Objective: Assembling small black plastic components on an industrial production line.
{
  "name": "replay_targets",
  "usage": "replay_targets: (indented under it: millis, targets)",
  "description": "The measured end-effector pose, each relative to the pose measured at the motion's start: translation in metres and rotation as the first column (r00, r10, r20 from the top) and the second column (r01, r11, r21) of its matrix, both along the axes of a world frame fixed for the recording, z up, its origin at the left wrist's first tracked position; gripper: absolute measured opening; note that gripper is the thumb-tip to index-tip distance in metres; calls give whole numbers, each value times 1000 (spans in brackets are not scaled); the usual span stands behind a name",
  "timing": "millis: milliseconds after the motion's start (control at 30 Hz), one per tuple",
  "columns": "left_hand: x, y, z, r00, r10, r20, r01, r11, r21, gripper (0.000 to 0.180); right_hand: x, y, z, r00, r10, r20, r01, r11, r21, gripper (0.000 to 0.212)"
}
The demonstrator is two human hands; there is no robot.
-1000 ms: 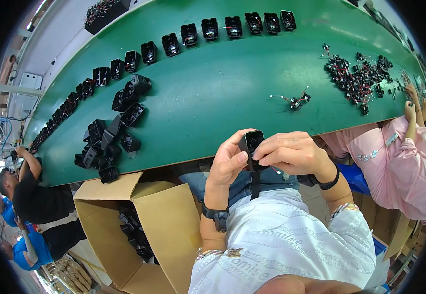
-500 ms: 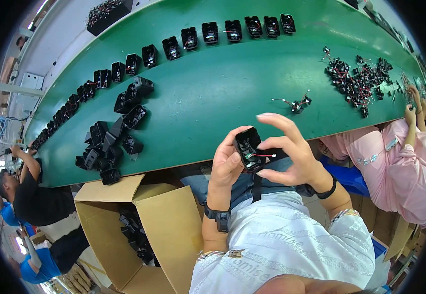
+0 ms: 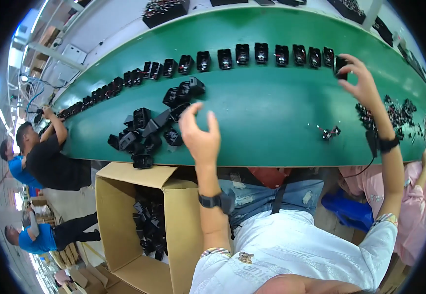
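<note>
At the right end of a curved row of black plastic housings (image 3: 261,53), my right hand (image 3: 364,84) grips one more black housing (image 3: 340,67) between thumb and fingers, standing it on the green table. The row's housings are open-topped, some with thin red wires inside. My left hand (image 3: 201,137) is raised at the right edge of a loose pile of black housings (image 3: 141,118), fingers and thumb spread, nothing held. Its fingertips are close to one housing (image 3: 178,112); whether they touch it I cannot tell.
A small wired part (image 3: 328,132) lies alone on the green table (image 3: 262,103); a heap of similar parts (image 3: 399,112) is farther right. Below the table edge stands an open cardboard box (image 3: 183,235) holding black pieces. A co-worker in pink (image 3: 414,215) sits right; others stand left.
My right hand has carried the housing from in front of me to the row's far right end. My left hand has let go of it and moved left toward the pile. The view has shifted.
</note>
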State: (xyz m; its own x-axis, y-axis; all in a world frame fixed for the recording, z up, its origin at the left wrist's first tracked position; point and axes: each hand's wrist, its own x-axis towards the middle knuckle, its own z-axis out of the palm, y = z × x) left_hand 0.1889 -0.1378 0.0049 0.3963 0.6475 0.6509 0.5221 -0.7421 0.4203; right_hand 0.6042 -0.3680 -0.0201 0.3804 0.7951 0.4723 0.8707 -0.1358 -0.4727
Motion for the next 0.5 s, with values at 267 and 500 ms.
replay_targets:
  millis: [267, 500]
  targets:
    - [16, 71, 8, 898, 359, -254, -290, 918, 270, 59, 178, 34, -107, 931, -362, -44, 343, 910, -232, 23]
    - [52, 80, -2, 925, 200, -324, -87, 940, 331, 21, 187, 60, -119, 928, -343, 148, 368, 909, -198, 36]
